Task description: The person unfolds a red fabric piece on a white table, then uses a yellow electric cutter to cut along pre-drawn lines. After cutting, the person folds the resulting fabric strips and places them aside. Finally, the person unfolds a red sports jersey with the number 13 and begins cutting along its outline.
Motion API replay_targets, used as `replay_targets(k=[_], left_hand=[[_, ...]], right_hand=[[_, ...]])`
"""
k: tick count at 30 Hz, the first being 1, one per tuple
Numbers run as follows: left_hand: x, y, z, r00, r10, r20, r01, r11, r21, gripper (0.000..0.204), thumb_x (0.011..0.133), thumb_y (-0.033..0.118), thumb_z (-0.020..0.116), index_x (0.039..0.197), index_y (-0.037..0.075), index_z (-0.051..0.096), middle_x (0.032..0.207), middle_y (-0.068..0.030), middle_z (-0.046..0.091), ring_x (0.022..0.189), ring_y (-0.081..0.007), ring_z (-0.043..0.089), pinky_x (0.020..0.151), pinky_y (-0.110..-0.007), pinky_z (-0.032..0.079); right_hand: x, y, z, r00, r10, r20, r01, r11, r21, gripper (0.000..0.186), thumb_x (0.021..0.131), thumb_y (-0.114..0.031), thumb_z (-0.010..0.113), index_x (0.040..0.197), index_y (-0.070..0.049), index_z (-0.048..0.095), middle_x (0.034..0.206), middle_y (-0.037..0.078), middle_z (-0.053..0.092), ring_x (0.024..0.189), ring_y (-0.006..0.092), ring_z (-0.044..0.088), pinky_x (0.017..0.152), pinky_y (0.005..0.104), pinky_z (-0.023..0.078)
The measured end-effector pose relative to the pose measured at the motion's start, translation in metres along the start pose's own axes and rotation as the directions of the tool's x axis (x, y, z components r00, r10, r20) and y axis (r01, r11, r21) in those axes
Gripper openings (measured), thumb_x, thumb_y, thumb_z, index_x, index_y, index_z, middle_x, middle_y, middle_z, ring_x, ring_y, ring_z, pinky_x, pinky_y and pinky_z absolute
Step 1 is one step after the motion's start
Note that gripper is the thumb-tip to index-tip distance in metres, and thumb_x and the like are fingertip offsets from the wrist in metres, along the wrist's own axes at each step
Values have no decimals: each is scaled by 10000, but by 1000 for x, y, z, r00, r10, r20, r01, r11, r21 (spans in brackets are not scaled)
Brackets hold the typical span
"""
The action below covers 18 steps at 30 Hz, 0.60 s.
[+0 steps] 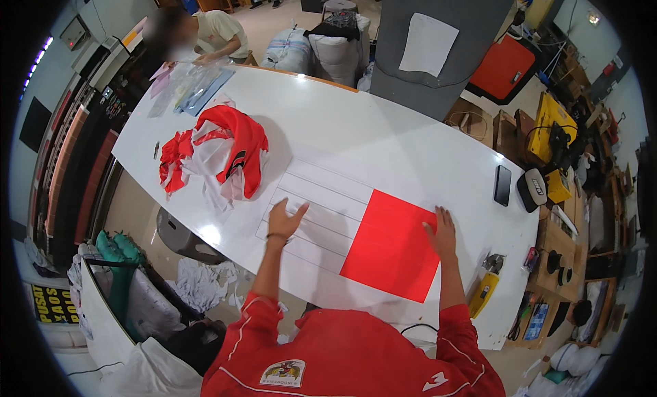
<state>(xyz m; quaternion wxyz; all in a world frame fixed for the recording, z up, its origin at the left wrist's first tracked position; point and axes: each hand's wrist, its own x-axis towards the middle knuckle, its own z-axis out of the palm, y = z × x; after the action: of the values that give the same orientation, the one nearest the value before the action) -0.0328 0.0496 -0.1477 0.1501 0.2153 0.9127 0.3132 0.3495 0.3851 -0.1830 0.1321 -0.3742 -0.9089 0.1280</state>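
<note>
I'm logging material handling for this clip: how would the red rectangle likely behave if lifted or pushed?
The red rectangle lies flat with little visible thickness, so it's probably light and may bend when lifted. The white tabletop looks glossy, so sliding seems likely.

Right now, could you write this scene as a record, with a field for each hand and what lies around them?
Left hand: open, over white panel ruled with dark lines; contact unclear
Right hand: open, at right edge of flat red rectangular sheet
Surface: glossy white table
Left side: crumpled red-and-white fabric pile
Right side: yellow-handled tool, black rectangular phone
Far left: person in pale shirt
</note>
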Motion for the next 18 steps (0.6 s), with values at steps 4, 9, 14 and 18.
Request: replay_targets(k=[4, 9, 14, 18], left_hand=[[65, 83, 82, 939, -343, -26, 332, 882, 334, 1298, 801, 909, 628, 1719, 86, 222, 1757, -344, 76, 1604, -593, 65, 1198, -799, 159], [130, 188, 169, 962, -39, 269, -79, 906, 415, 1219, 864, 864, 599, 1736, 127, 172, 1793, -261, 8, 1605, -600, -22, 1195, -826, 96], [124, 288, 240, 612, 739, 281, -712, 670, -211, 981, 983, 682, 601, 1701, 94, 282, 1763, -300, 123, 1608, -583, 63, 1279, -706, 137], [-19, 287, 245, 725, 524, 448, -629, 768, 119, 1031, 982, 702, 575, 1702, 49, 232, 1764, -310, 79, 1610, -584, 24, 1263, -743, 103]], right_hand=[[-13, -3, 3, 995, 54, 80, -23, 939, -343, 868, 1045, -620, 569, 1688, -103, 300, 1599, 273, 470, 1510, 399, 427, 1186, 636, 381], [-73, -39, -20, 902, 413, 126, -271, 770, -578, 1014, 997, -730, 536, 1718, -103, 199, 1431, 367, 575, 1378, 417, 578, 1061, 650, 478], [-142, -111, -57, 690, 509, 515, -377, 860, -345, 1105, 1023, -736, 480, 1690, 46, 74, 722, 217, 736, 685, 402, 760, 618, 538, 596], [-180, -144, -71, 562, 541, 625, -621, 776, -113, 992, 999, -717, 548, 1655, -18, 291, 904, 239, 773, 841, 451, 764, 792, 549, 605]])
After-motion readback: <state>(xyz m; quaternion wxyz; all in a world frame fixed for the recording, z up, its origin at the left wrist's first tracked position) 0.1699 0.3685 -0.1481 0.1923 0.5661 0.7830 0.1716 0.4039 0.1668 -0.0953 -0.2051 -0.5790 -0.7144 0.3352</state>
